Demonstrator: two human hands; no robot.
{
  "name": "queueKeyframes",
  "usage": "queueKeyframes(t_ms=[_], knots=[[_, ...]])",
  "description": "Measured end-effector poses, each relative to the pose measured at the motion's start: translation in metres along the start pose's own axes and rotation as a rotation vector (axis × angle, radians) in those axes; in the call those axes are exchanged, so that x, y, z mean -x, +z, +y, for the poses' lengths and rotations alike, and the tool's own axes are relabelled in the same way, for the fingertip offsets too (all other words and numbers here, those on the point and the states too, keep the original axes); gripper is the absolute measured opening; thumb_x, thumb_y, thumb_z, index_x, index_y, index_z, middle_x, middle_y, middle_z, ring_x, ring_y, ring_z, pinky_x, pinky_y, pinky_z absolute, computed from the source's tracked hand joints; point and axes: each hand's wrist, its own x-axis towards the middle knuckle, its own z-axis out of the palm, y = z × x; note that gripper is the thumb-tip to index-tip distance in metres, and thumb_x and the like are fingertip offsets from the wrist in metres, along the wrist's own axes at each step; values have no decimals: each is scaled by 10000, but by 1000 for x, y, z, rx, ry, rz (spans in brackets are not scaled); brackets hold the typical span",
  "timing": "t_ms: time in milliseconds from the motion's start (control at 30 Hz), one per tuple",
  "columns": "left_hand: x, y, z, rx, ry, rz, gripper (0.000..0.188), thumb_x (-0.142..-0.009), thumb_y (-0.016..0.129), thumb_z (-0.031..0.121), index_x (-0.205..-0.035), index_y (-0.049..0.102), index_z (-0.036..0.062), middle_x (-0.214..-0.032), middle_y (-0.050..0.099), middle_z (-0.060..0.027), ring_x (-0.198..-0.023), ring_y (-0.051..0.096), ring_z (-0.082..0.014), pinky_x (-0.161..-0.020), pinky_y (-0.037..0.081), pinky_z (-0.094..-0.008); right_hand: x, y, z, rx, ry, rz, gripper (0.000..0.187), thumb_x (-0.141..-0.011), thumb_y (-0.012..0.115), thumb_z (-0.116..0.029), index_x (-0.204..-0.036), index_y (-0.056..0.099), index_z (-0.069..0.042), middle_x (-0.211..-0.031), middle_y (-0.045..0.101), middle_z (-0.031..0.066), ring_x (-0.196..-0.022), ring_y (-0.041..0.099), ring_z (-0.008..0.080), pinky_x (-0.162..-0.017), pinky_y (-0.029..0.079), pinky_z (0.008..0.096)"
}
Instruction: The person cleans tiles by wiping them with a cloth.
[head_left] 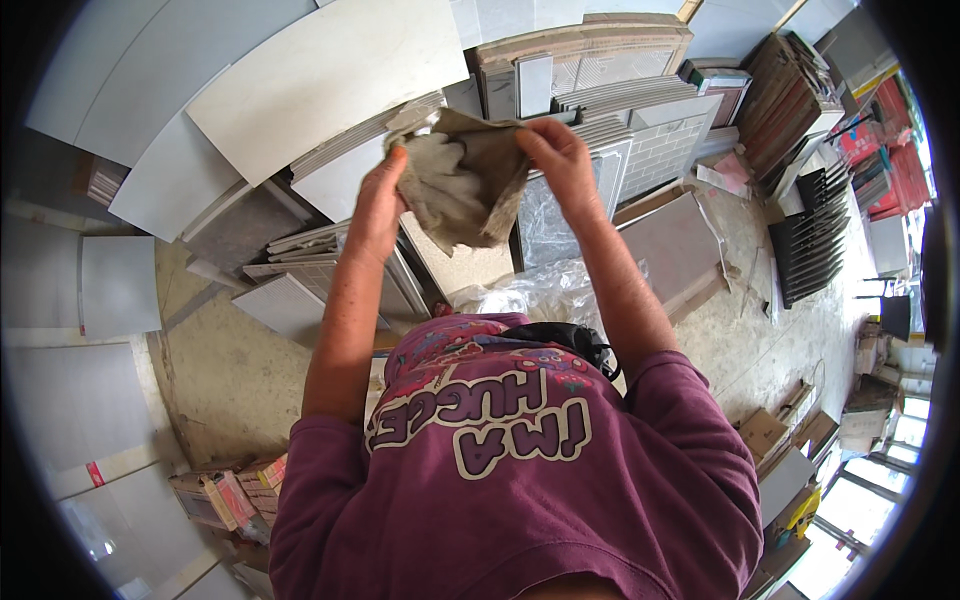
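Note:
A dirty grey-brown rag (485, 190) hangs stretched between my two hands, in front of my chest and above the leaning panels. My left hand (380, 203) pinches its left edge, thumb uppermost. At its upper right corner, the fingers of my right hand (562, 165) are closed on the cloth. A paler, lumpy grey patch (440, 170) shows in the folds on the left. The rag's lower edge droops in a loose point, and its underside is hidden.
Tile panels (660, 145) lean in rows ahead of me, with a large cream panel (330, 75) at the far left. Clear plastic wrap (540, 290) lies crumpled near my waist. To the right are a flat box (675, 250) and a black slotted rack (808, 235).

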Motion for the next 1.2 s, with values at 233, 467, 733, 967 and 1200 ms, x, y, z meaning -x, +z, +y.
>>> queueKeyframes(t_ms=[233,467,733,967,1200], knots=[[-1,-29,28,-36,88,190,419,-923,573,303,-1200,546,-11,-1178,601,-93,-1090,563,-184,-939,416,-313,-13,-50,-4,-192,-3,95,164,-901,629,-160,-999,624,-29,-840,626,-8,-730,548,56,-651,443,205],[-8,-50,30,-256,79,286,361,-921,539,193,-1225,554,0,-1141,603,-82,-1021,584,-156,-854,478,-334,-12,-62,-13,-66,-1,92,185,-898,594,-104,-1067,633,-42,-834,632,8,-749,564,54,-653,456,205],[-10,-85,8,-373,14,253,315,-918,492,121,-1197,614,38,-959,644,-32,-905,587,-96,-743,487,-251,-1,-57,-13,420,-54,-163,206,-815,650,-110,-1006,680,-40,-946,659,53,-868,607,123,-801,489,256],[11,-74,-3,-1066,60,0,519,-705,801,345,-1084,652,24,-1095,626,-166,-1006,606,-227,-877,475,-335,21,-28,-2,1043,-349,-330,285,-714,752,-193,-953,652,-74,-1017,516,97,-1015,536,283,-886,472,382],[27,-76,-56,-1697,234,143,387,-826,653,365,-644,630,25,-946,599,-171,-851,600,-330,-725,492,-401,18,-6,1,1046,-546,-330,176,-761,706,-225,-866,669,-89,-1057,541,69,-1019,538,262,-850,478,372]])
